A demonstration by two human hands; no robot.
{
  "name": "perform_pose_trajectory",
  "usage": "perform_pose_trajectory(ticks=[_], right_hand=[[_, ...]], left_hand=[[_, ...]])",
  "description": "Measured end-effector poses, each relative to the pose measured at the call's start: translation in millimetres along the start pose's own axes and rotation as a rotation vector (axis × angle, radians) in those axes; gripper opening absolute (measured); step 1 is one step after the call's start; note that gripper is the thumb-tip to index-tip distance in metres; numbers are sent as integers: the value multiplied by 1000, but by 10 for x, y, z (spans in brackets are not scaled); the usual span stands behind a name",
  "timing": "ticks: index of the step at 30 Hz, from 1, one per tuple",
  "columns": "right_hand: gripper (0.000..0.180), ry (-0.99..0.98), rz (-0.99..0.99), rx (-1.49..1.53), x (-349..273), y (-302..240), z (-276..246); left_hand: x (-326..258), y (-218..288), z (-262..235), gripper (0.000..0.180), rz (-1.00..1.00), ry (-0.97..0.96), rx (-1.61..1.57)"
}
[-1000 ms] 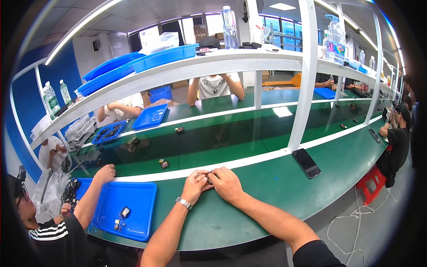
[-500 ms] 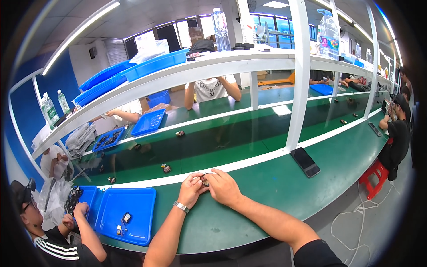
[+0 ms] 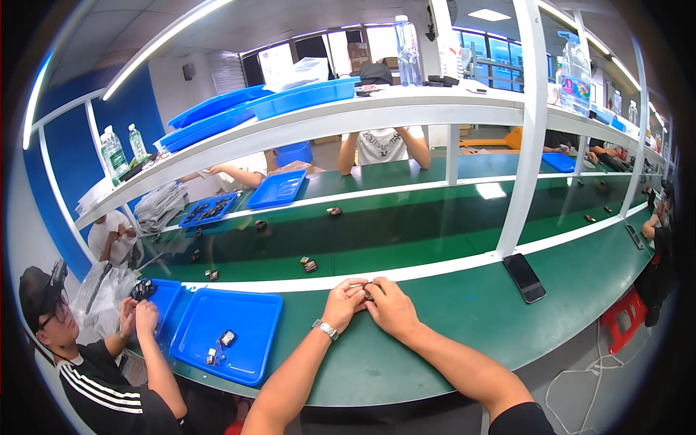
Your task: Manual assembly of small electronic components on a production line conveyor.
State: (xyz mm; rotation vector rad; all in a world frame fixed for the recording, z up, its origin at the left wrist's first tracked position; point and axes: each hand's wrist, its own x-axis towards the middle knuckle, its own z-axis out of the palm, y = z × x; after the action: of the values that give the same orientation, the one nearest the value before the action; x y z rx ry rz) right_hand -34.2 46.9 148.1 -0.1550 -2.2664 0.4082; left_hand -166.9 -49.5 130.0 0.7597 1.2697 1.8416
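Both my hands meet over the green bench, near its white inner edge strip. My left hand (image 3: 344, 304), with a metal-banded watch on its wrist, is closed with its fingertips on a small dark electronic part (image 3: 368, 292). From the other side my right hand (image 3: 392, 309) pinches the same part. Fingers cover most of it, so its exact kind cannot be made out. To the left, a blue tray (image 3: 250, 308) holds two small parts with wires, a black-and-silver one (image 3: 228, 338) and a gold-coloured one (image 3: 211, 357).
A dark phone (image 3: 524, 278) lies to my right by a white post (image 3: 523, 145). Beyond the strip, a dark-green belt (image 3: 406, 246) carries several small parts. At left a co-worker (image 3: 109, 384) handles black pieces over another blue tray (image 3: 168, 293). A white shelf (image 3: 312, 119) crosses above.
The view has turned left, so the scene sits further right. My hands stay together on the part, which shows less now. The left co-worker's hands have come up together.
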Motion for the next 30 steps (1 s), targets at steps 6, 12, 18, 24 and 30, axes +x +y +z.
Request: perform_pose_trajectory(ticks=[6,12,18,24,30], right_hand=[[30,41,-22,50,38,33,-5],[28,14,52,29,229,172,75],[43,100,366,-160,478,1067,277],[51,28,331,-388,570,991,341],[52,-60,270,-26,818,430,965]], left_hand=[[-5,44,36,30,27,32,53],[61,-34,-58,27,110,106,167],[58,50,-27,17,203,305,352],[38,47,-85,15,213,323,390],[71,30,-125,6,444,511,592]])
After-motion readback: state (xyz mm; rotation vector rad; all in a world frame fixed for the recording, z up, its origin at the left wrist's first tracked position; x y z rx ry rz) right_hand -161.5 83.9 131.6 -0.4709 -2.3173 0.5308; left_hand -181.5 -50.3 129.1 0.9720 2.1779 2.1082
